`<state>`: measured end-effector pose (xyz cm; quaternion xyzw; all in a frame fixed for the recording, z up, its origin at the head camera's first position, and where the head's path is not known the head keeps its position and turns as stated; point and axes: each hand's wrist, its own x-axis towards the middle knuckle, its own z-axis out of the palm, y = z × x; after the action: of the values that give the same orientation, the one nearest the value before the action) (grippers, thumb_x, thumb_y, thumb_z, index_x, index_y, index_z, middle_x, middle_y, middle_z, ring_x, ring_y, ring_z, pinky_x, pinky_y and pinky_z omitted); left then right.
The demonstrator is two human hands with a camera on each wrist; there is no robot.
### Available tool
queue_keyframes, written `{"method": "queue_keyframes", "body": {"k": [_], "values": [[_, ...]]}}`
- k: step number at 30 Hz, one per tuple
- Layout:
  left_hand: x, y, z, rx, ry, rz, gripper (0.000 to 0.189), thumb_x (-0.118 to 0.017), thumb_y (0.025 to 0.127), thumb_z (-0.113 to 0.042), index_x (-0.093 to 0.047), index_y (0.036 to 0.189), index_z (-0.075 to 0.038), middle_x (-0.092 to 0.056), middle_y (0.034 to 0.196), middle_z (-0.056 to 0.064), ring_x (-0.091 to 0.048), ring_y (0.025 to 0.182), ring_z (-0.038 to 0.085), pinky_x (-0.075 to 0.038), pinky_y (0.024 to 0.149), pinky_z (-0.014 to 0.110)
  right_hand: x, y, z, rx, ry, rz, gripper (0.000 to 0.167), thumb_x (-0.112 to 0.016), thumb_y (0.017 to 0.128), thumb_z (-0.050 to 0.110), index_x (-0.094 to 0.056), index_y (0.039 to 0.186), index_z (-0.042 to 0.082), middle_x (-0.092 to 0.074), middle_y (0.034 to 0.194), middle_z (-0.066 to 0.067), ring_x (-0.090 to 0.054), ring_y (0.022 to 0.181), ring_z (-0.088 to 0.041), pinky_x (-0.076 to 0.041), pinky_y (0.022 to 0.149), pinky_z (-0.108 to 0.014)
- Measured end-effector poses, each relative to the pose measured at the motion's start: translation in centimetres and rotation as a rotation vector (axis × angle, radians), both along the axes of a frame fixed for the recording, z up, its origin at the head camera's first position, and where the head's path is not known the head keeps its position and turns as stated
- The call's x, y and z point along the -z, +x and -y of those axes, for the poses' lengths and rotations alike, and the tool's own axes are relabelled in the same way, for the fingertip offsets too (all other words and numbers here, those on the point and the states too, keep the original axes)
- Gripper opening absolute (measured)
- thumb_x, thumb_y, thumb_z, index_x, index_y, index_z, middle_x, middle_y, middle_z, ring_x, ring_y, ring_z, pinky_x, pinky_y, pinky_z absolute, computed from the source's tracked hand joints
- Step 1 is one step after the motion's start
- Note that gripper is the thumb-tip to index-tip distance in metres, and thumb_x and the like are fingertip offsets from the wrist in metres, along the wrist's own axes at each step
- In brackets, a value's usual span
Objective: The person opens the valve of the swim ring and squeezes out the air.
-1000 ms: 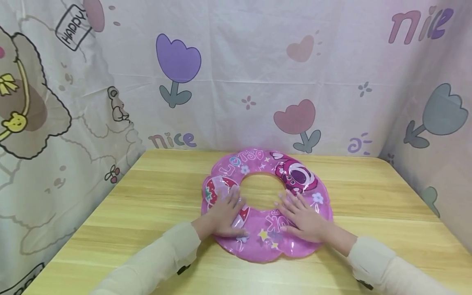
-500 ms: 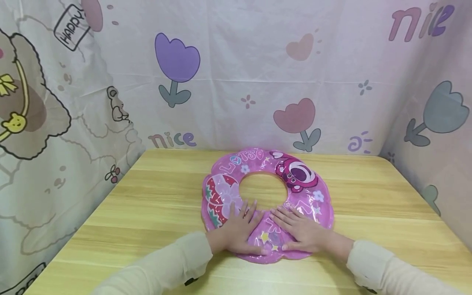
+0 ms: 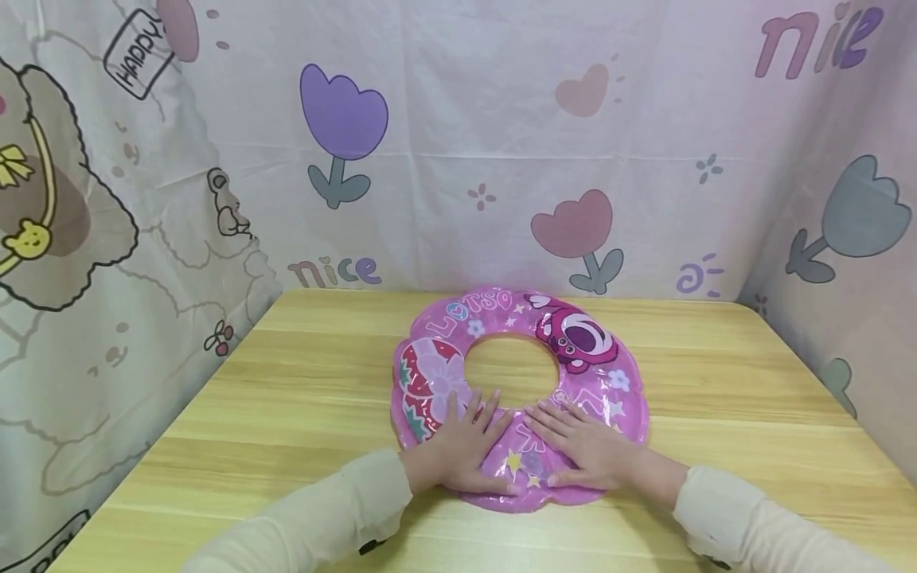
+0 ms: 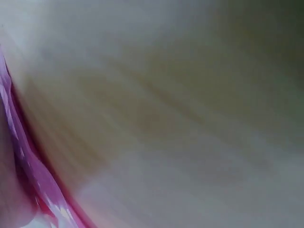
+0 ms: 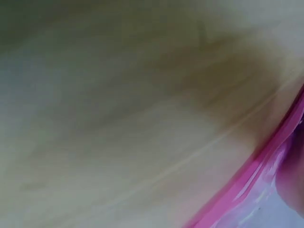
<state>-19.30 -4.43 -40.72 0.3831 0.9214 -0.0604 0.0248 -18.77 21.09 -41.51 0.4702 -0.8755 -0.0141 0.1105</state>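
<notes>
A pink inflatable swim ring point(image 3: 494, 314) with a scalloped edge lies flat on the wooden table. Strawberries, a bear, stars and the word LOTSO are printed on it. My left hand point(image 3: 469, 450) rests on the ring's near left part, fingers straight and spread. On the near right part lies my right hand point(image 3: 583, 446), its fingers straight and close together, pointing toward the hole. The two hands are slightly apart. Both wrist views show just a pink edge of the ring point(image 4: 45, 185) and a blurred bit of hand beside the table.
The light wood table point(image 3: 286, 382) reaches back to a printed cloth backdrop point(image 3: 466, 119) with tulips and hearts. More patterned cloth point(image 3: 136, 334) hangs along the left side, and another stretch is on the right.
My left hand has moved right and nearer from the strawberry print; my right hand has slid slightly nearer. The ring stays almost in place. Little differs over the last half second.
</notes>
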Motion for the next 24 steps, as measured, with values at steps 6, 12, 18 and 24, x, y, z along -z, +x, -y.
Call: {"method": "queue_keyframes", "body": {"k": [6,12,18,24], "values": [[-1.0,-2.1,2.1,0.064,0.091,-0.093,0.095,-0.04,0.081,-0.074,-0.018,0.149,-0.011,-0.012,0.154,0.021,-0.014,0.14,0.044,-0.011,0.107,0.068,-0.9,-1.8,-1.5,0.094,-0.062,0.009,0.075,-0.042,0.09,0.059,-0.037,0.141,0.005,-0.033,0.147,-0.019,-0.032,0.133,-0.041,-0.005,0.117,-0.044],[-1.9,-5.8,5.1,-0.06,0.184,-0.079,0.086,-0.047,0.084,-0.064,-0.024,0.147,-0.009,-0.013,0.153,0.025,-0.011,0.139,0.049,-0.01,0.108,0.067,-1.7,-4.4,-2.9,0.316,-0.12,0.1,0.071,-0.05,0.09,0.047,-0.032,0.143,0.002,-0.026,0.15,-0.022,-0.021,0.137,-0.044,-0.015,0.111,-0.059],[-1.6,-7.8,7.0,-0.214,0.161,0.035,0.086,-0.047,0.084,-0.064,-0.02,0.149,-0.013,-0.008,0.154,0.024,-0.005,0.141,0.045,-0.007,0.113,0.061,-1.5,-5.6,-3.5,0.443,-0.138,0.195,0.079,-0.053,0.088,0.048,-0.026,0.145,0.0,-0.019,0.151,-0.026,-0.014,0.139,-0.046,-0.01,0.112,-0.06],[-0.9,-8.2,6.9,-0.262,0.137,0.071,0.091,-0.044,0.083,-0.068,-0.015,0.15,-0.014,-0.006,0.153,0.026,-0.008,0.142,0.043,-0.007,0.114,0.059,-1.3,-5.7,-3.6,0.506,-0.11,0.353,0.085,-0.05,0.089,0.052,-0.018,0.146,-0.002,-0.008,0.153,-0.026,-0.008,0.139,-0.046,-0.005,0.112,-0.061]]}}
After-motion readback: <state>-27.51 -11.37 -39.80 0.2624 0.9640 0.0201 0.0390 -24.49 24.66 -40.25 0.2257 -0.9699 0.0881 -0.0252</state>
